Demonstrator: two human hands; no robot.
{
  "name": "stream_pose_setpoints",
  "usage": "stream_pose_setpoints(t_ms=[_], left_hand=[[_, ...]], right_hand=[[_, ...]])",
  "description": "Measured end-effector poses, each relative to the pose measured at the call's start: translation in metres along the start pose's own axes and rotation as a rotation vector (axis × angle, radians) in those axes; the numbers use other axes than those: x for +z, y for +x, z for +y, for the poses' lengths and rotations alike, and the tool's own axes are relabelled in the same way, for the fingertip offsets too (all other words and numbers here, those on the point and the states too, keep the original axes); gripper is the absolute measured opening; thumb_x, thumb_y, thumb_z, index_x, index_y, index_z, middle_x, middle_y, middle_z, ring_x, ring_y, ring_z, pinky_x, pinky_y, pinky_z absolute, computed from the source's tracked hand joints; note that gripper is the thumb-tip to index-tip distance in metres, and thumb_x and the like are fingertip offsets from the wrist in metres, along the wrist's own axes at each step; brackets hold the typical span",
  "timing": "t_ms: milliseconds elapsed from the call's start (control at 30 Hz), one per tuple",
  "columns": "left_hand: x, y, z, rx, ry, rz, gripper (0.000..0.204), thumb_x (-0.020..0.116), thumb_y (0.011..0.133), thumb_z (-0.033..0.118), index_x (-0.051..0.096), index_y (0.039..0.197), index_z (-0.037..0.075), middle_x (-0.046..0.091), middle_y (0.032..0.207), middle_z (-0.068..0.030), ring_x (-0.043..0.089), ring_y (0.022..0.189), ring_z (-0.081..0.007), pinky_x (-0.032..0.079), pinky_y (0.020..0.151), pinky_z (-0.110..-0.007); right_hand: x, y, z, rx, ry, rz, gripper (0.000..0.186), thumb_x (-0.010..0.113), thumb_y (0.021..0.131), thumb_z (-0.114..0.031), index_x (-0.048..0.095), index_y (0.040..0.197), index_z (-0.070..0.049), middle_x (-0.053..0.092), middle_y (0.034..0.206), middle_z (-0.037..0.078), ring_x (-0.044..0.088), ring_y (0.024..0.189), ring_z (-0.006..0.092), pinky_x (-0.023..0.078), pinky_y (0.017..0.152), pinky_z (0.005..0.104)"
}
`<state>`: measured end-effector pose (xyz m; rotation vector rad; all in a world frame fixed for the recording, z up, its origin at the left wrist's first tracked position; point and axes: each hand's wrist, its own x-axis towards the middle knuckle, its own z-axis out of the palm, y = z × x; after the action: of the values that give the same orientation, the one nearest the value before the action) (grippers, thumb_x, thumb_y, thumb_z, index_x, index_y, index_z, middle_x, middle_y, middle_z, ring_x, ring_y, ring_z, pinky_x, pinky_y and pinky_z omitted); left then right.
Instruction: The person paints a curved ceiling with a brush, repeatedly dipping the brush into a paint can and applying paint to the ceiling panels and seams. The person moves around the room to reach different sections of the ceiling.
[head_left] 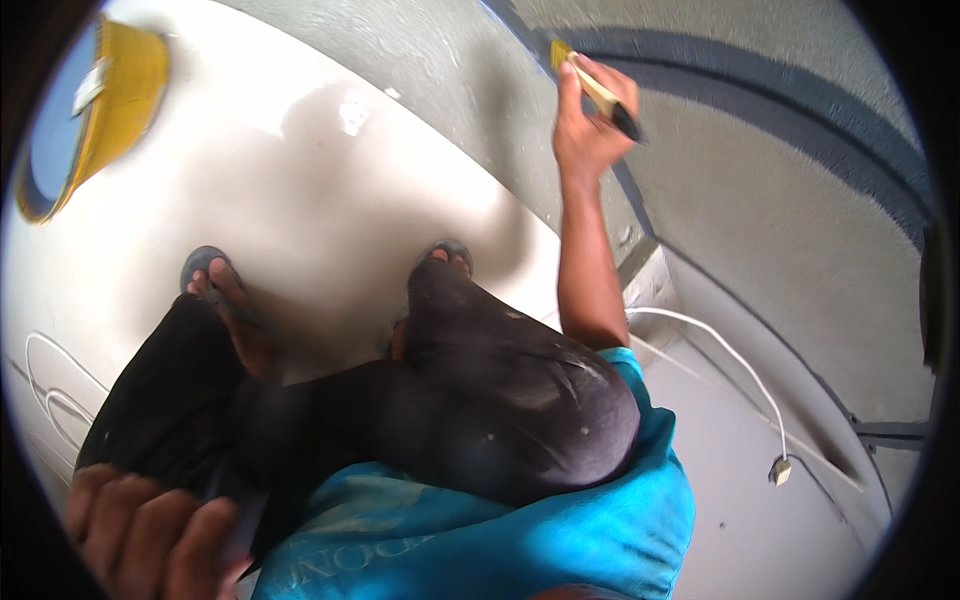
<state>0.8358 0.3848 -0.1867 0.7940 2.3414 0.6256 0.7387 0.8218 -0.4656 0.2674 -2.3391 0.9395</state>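
My right hand (592, 118) is raised to the grey wall at the upper right, its fingers closed round a paintbrush (603, 98). The brush has a pale yellow handle, a bright yellow end and a dark end. The yellow end lies close to the dark grey painted band (700, 75) on the wall; I cannot tell whether it touches. At the lower left, my left hand (150, 530) is curled in front of my knee. A dark, blurred shape shows beside its fingers, and what it holds, if anything, I cannot make out.
A yellow bucket (135, 85) with a pale blue inside stands at the far left. My sandalled feet rest on a white surface (300, 210). A white cable (735, 345) with a plug (780, 470) lies at the right, and another white cable (65, 350) loops at the left.
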Motion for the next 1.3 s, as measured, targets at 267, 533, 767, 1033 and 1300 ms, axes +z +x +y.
stream_pose_setpoints(t_ms=[267, 533, 767, 1033, 1300], left_hand=[[0.03, 0.008, 0.009, 0.574, 0.07, -0.225, 0.017, 0.073, 0.077, 0.02, 0.067, 0.085, 0.006, 0.06, 0.072, -0.0038, 0.059, 0.07, -0.0168, 0.045, 0.065, -0.032], [0.023, -0.01, 0.016, 0.617, 0.084, -0.295, 0.014, 0.069, 0.08, 0.02, 0.068, 0.085, 0.007, 0.063, 0.074, -0.0044, 0.061, 0.072, -0.0176, 0.045, 0.067, -0.033], [0.021, -0.021, 0.004, 0.651, 0.026, -0.316, 0.012, 0.067, 0.083, 0.02, 0.069, 0.085, 0.008, 0.065, 0.076, -0.005, 0.062, 0.074, -0.0183, 0.045, 0.069, -0.033], [0.019, -0.033, 0.001, 0.648, 0.001, -0.345, 0.013, 0.063, 0.085, 0.02, 0.07, 0.085, 0.009, 0.067, 0.078, -0.0056, 0.064, 0.076, -0.0191, 0.046, 0.071, -0.034], [0.011, -0.036, 0.002, 0.572, 0.061, -0.415, 0.015, 0.06, 0.088, 0.02, 0.071, 0.085, 0.01, 0.069, 0.08, -0.0062, 0.065, 0.078, -0.0199, 0.046, 0.073, -0.035]], right_hand=[[0.066, 0.133, -0.189, -0.051, 0.606, -0.463, 0.03, 0.085, 0.081, 0.0, 0.062, 0.101, -0.001, 0.069, 0.11, 0.018, 0.07, 0.1, 0.0219, 0.061, 0.084, 0.0347], [0.228, 0.181, -0.326, -0.162, 0.28, -0.718, 0.027, 0.082, 0.087, -0.023, 0.074, 0.091, 0.002, 0.076, 0.082, 0.017, 0.074, 0.071, 0.0223, 0.058, 0.063, 0.0373], [0.289, 0.18, -0.342, -0.22, -0.055, -0.819, 0.04, 0.083, 0.084, -0.033, 0.072, 0.086, 0.005, 0.073, 0.078, 0.022, 0.073, 0.07, 0.0315, 0.058, 0.066, 0.0402], [0.279, 0.171, -0.357, -0.081, -0.049, -0.795, 0.034, 0.082, 0.085, -0.025, 0.073, 0.092, 0.007, 0.075, 0.08, 0.019, 0.073, 0.07, 0.0272, 0.058, 0.066, 0.0409], [0.255, 0.149, -0.338, -0.603, 0.426, -0.535, 0.021, 0.086, 0.084, -0.016, 0.075, 0.094, -0.001, 0.075, 0.083, 0.007, 0.072, 0.073, 0.0147, 0.06, 0.069, 0.0291]])
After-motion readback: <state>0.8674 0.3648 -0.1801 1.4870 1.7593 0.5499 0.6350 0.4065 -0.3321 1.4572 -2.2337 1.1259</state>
